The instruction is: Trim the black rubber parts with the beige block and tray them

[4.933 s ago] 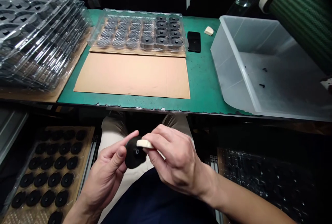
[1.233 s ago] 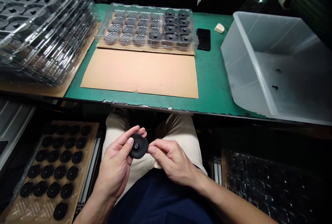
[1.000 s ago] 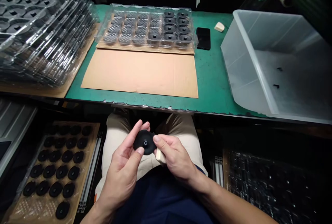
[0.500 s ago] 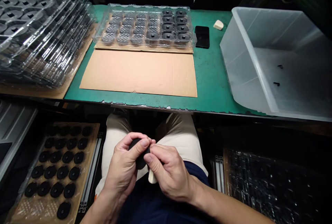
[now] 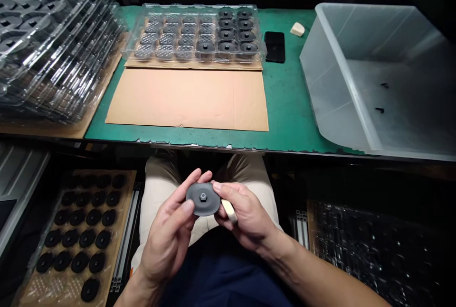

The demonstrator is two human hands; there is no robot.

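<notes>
Above my lap, a dark grey round disc (image 5: pixel 208 202) with a small nut-like boss at its centre faces up. My left hand (image 5: pixel 174 221) grips it by the left edge, thumb on the face and fingers behind. At the right edge, the thumb of my right hand (image 5: pixel 245 212) presses on the rim. A flat cream-coloured piece (image 5: pixel 230 212) with a rounded end is held within the right fingers; its kind cannot be made out. Similar discs (image 5: pixel 227 35) sit in the right-hand columns of a clear plastic tray (image 5: pixel 164 58) on the green table.
Stacked clear trays (image 5: pixel 60 60) stand at the left. Cardboard (image 5: pixel 185 98) lies before the tray. A phone (image 5: pixel 274 47), a cream block (image 5: pixel 297 29) and a translucent bin (image 5: pixel 335 69) with small black bits are at the right. Lower trays of discs (image 5: pixel 80 262) flank my legs.
The disc has turned from edge-on to face up, its centre boss now showing. My left fingers have opened out, and the cream-coloured piece has shifted up and right with the right hand.
</notes>
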